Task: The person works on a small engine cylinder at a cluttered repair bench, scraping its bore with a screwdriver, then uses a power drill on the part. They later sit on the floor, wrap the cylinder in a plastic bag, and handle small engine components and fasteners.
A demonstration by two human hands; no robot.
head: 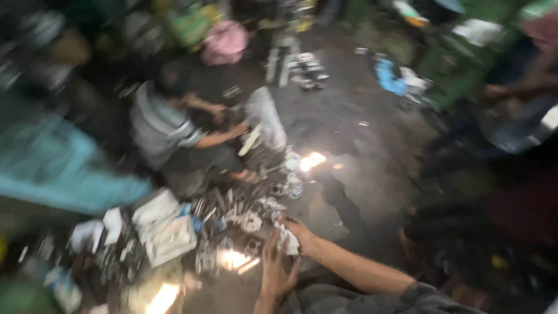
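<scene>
The frame is heavily blurred. My right hand point(297, 230) reaches in from the lower right and grips a small white cloth point(288, 241). Beside it, my left hand point(274, 268) comes up from the bottom edge with its fingers spread, its fingertips touching the cloth. Both hands hover above a dark floor, just right of a scatter of metal engine parts point(244, 218).
A crouching person in a grey striped shirt point(165, 128) handles a large metal part point(264, 119). White trays point(165, 232) and papers lie at the lower left. Bright light spots point(311, 161) glare on the floor. Another person point(511, 93) sits at the right.
</scene>
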